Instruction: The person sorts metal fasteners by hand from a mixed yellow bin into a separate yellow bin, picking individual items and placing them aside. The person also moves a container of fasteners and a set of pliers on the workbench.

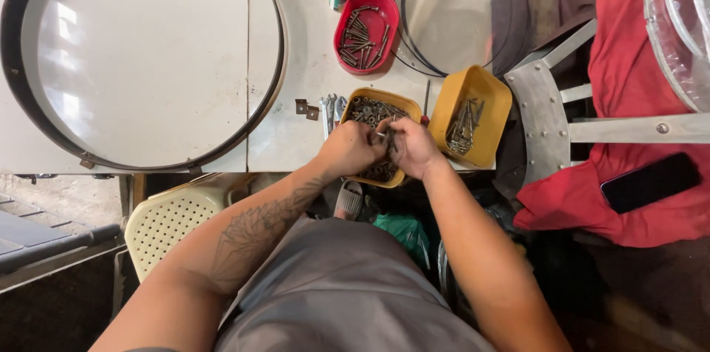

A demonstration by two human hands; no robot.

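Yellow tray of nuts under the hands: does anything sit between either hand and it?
Nothing visible does. The left hand and right hand meet directly over the yellow plastic tray of nuts, pinching small hardware above it.

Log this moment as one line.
left hand: on small metal part | right hand: same part | under hands: yellow tray of nuts | beside: second yellow tray

head cam | looks straight down from above | close over hands (381, 149) at table (296, 112) edge | single view, nothing shared
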